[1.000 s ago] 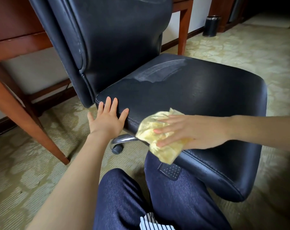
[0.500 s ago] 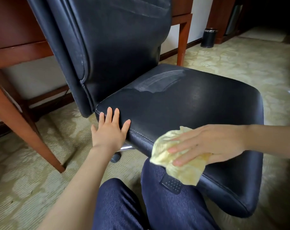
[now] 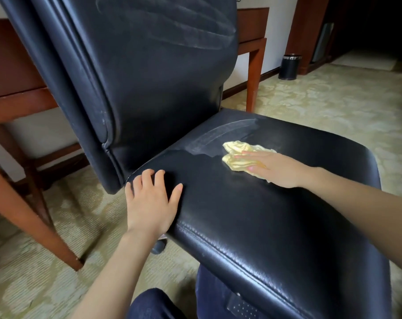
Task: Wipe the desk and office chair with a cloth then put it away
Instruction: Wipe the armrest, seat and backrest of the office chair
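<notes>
Here the right hand (image 3: 276, 168) presses the yellow cloth (image 3: 241, 155) flat-fingered on the chair seat (image 3: 276, 215); the left hand (image 3: 149, 201) rests there, fingers spread, holding nothing.

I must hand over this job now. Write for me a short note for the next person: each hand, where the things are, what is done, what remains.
Left hand: flat, fingers straight, resting on the near left edge of the chair seat, steadying it.
Right hand: flat, pressing the yellow cloth on the seat's middle, beside a pale smear.
Done: wipe streaks show on the backrest and the rear of the seat.
Left: finish the seat, likely the smear first, then put the cloth away. The desk stands behind the chair; whether it has been wiped cannot be told.
</notes>
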A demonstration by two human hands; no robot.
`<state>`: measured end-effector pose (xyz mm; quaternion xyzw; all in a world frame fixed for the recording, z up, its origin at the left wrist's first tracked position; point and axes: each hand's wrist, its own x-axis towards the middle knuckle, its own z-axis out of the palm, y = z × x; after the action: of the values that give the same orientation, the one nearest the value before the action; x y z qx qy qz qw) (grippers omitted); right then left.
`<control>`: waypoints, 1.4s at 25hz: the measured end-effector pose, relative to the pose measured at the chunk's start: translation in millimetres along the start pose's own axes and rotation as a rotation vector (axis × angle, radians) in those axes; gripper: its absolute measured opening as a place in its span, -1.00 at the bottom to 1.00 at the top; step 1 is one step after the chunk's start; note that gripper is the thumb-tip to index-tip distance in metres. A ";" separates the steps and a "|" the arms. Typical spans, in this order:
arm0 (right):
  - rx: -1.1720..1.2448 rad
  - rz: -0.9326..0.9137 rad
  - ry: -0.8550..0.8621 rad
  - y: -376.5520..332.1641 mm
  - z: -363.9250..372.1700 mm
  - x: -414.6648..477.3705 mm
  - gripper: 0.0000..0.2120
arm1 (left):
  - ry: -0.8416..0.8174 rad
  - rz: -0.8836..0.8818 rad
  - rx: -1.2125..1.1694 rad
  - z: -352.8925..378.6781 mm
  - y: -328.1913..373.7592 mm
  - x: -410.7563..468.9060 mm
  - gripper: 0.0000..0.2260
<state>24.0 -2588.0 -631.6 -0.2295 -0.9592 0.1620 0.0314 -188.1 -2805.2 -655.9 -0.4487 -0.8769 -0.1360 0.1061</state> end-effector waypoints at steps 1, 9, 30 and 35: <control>-0.016 0.054 0.035 7.7 0.0 4.6 -0.61 | -0.012 0.010 -0.031 3.3 4.1 6.8 -0.45; -0.115 0.640 0.290 64.6 -12.8 43.7 -0.58 | -0.223 0.050 -0.090 25.7 17.2 56.8 -0.33; 0.050 0.055 0.012 -21.3 6.8 0.8 -0.62 | -0.138 0.054 -0.073 26.7 18.0 55.2 -0.28; -0.058 0.201 0.091 5.5 -2.7 37.5 -0.61 | -0.135 0.049 -0.093 27.2 18.1 54.5 -0.30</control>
<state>-6.8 -2565.7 -631.3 -0.3326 -0.9332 0.1258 0.0517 -206.4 -2744.6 -662.1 -0.4828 -0.8634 -0.1435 0.0288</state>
